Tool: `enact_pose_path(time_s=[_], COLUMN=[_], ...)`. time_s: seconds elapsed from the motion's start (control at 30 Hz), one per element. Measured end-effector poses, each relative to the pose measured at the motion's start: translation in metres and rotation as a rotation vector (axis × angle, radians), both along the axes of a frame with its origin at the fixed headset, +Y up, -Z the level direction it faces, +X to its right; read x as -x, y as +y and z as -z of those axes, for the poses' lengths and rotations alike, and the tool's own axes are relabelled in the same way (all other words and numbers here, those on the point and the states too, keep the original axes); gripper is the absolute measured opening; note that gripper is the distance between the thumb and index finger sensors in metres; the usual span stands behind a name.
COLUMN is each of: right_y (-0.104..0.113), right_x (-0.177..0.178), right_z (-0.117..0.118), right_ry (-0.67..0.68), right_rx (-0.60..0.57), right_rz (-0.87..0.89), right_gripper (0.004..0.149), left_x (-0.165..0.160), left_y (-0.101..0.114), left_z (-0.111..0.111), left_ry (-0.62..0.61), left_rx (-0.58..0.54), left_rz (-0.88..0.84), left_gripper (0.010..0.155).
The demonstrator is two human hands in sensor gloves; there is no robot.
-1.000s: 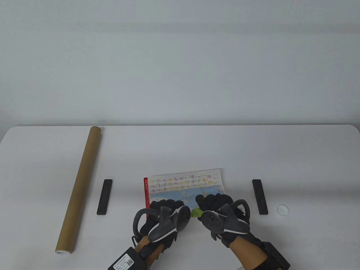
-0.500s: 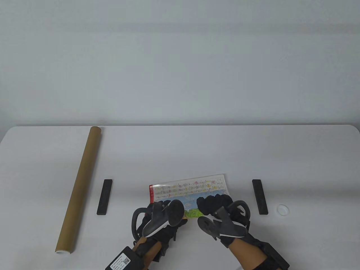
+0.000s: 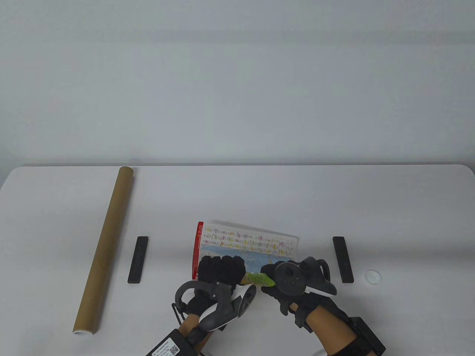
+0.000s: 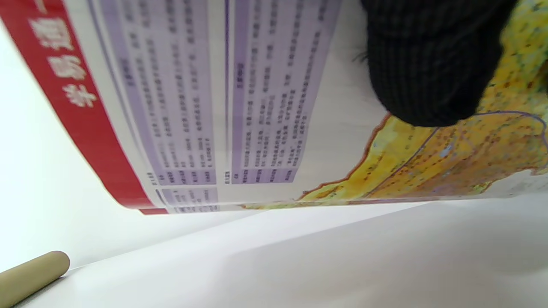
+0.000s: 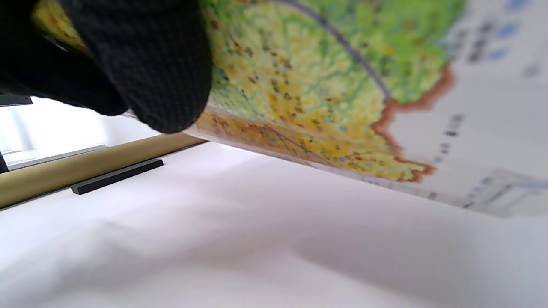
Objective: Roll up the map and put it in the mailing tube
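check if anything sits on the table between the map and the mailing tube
Yes: a black bar lies on the table between the map and the mailing tube, beside the tube. Lifting the map clears it.

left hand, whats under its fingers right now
The left hand grips the rolled near edge of the map; its fingers lie on the printed paper. The roll beneath the glove is hidden.

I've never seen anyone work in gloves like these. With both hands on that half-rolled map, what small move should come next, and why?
Probably another short roll away from the person. Both the left hand and the right hand grip the rolled near part of the map, while its far strip lies flat on the table. The mailing tube lies untouched at the left, so rolling is unfinished.
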State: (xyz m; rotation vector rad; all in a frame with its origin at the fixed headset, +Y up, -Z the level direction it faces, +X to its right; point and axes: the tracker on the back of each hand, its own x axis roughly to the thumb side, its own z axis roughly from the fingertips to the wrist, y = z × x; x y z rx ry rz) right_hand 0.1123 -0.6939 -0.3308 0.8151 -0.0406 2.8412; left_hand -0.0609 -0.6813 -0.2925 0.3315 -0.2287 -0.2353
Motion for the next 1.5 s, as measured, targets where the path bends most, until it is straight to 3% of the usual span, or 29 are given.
enact_pose_path(time_s=[0.2,0.63,0.83,1.1,1.3,1.5], right_y=[0.003,0.008,0.007,0.006,0.005,0.008], right_x=[0.006,0.018,0.020,0.009,0.002,0.007], right_z=[-0.009,-0.025,-0.024,-0.011,-0.005,-0.011], right_ry=[-0.002,0.008,-0.004,-0.041,-0.024,-0.012], right_rx=[-0.142,-0.403,-0.390,-0.216,-0.091,-0.178], right_rz=[-0.098,-0.275,-0.282,-0.154,-0.032,-0.086], right_gripper=[0.059,0.064,0.054,0.049,0.049,0.055], left_x=[0.004,0.026,0.024,0.006,0.003,0.007], left_y=[-0.001,-0.014,-0.015,-0.006,-0.001,-0.002], left_z=[0.005,0.027,0.024,0.006,0.000,0.004], left_ry=[0.016,0.058,0.042,0.028,-0.013,-0.002], left_rx=[0.103,0.526,0.453,0.156,-0.003,0.030], left_rz=[-0.063,-0.396,-0.363,-0.104,-0.042,-0.060], left_gripper=[0.050,0.048,0.050,0.057,0.059,0.053])
